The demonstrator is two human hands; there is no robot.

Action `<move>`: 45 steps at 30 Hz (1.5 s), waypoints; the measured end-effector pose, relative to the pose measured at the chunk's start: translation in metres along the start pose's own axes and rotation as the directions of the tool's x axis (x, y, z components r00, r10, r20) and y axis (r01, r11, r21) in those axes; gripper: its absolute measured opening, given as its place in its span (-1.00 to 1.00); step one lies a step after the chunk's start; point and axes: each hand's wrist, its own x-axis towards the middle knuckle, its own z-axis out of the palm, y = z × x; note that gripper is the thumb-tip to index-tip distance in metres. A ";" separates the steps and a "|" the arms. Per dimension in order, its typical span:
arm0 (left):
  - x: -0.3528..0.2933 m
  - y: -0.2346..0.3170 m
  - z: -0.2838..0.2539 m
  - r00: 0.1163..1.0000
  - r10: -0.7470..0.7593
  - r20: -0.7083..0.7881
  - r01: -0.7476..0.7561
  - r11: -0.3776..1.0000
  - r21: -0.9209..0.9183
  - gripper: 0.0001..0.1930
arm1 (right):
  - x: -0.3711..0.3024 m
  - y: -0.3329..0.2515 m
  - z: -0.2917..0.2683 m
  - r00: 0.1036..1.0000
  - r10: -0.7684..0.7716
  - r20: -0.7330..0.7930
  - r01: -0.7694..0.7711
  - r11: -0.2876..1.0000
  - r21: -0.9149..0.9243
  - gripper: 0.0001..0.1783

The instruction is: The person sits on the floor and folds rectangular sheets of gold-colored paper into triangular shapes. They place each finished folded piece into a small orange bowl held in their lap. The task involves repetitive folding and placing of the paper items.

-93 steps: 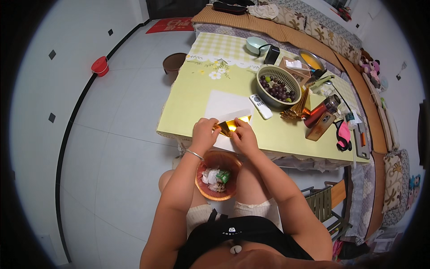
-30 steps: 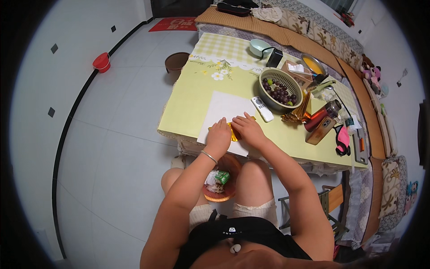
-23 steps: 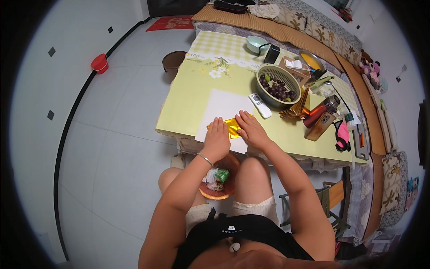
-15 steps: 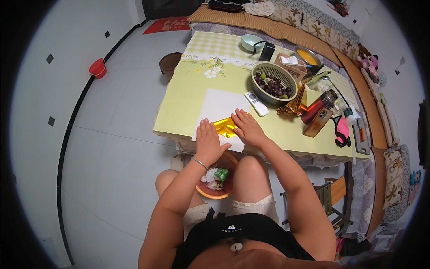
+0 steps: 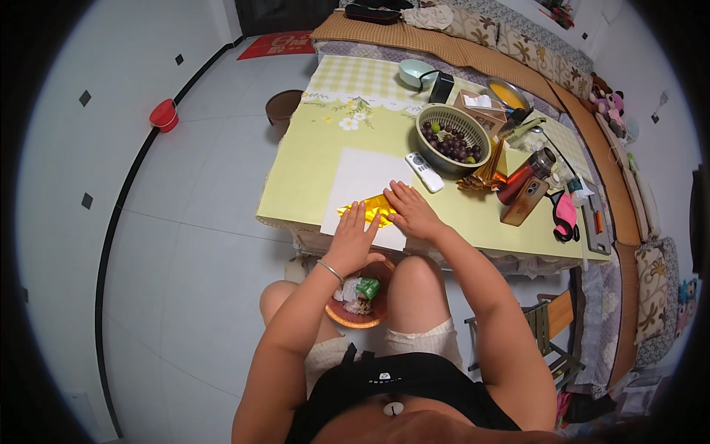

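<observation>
A piece of shiny gold foil paper (image 5: pixel 378 205) lies on a white sheet (image 5: pixel 360 172) at the table's near edge. My left hand (image 5: pixel 353 238) rests with its fingertips on the foil's near left part, fingers stretched and the thumb out to the right. Flat across the foil's right end is my right hand (image 5: pixel 413 211), its fingers extended and covering that end. Neither hand is closed round anything. Just beyond my right hand lies a white remote control (image 5: pixel 424 172). Folded gold foil pieces (image 5: pixel 489 172) stand further right.
A colander of grapes (image 5: pixel 452 138) stands behind the remote. To the right are a red thermos (image 5: pixel 526 176), a phone (image 5: pixel 525 201) and a pink-and-black item (image 5: pixel 565 216). A waste bin (image 5: pixel 356 320) sits between my knees, and a red bucket (image 5: pixel 164 116) on the floor at left.
My left hand has shifted slightly right and down, uncovering the foil's left tip. My right hand stays on the foil's right end.
</observation>
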 end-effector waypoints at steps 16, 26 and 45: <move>-0.005 -0.007 -0.004 1.000 0.021 0.010 -0.021 1.000 -0.006 -0.07 | 0.003 0.006 -0.009 0.995 -0.015 0.103 0.000 0.990 0.141 -0.02; -0.003 -0.020 0.007 0.983 -0.050 -0.179 0.027 0.991 -0.128 -0.22 | 0.003 0.004 -0.006 0.997 -0.027 0.072 0.019 0.994 0.109 0.13; 0.017 -0.018 0.001 0.947 -0.133 -0.291 0.077 0.977 -0.197 -0.60 | -0.001 -0.001 -0.016 0.999 -0.033 0.019 0.028 0.976 0.218 0.20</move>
